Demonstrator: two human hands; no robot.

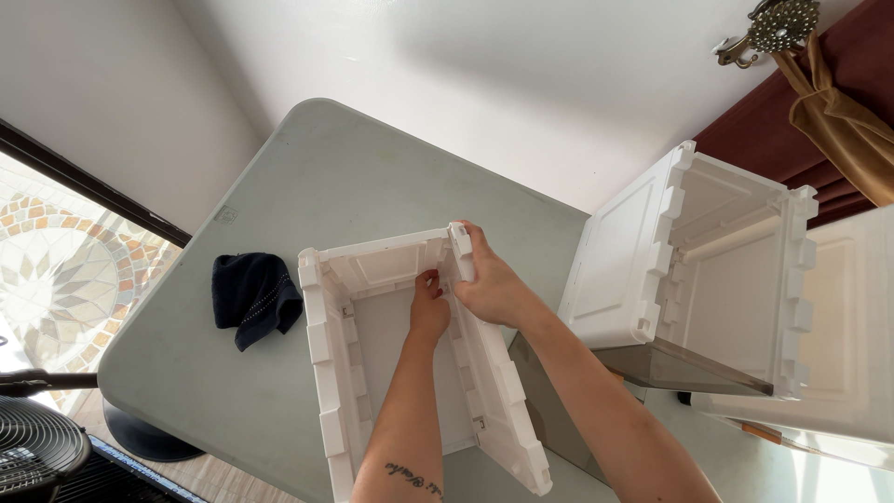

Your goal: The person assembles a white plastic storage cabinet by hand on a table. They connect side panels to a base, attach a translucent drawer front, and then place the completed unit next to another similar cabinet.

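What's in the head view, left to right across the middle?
Black fan grille → dark blue cloth → open white plastic box → left hand → right hand → second white box → brown curtain.

A dark blue cloth lies on the grey-green table, fan below.

Two bare forearms are reaching up from the lower edge of the frame, with no sleeves, watches or rings showing. The left hand is showing short, unpainted nails, as is the right hand. A small dark cursive tattoo is running across the left forearm near the bottom centre.
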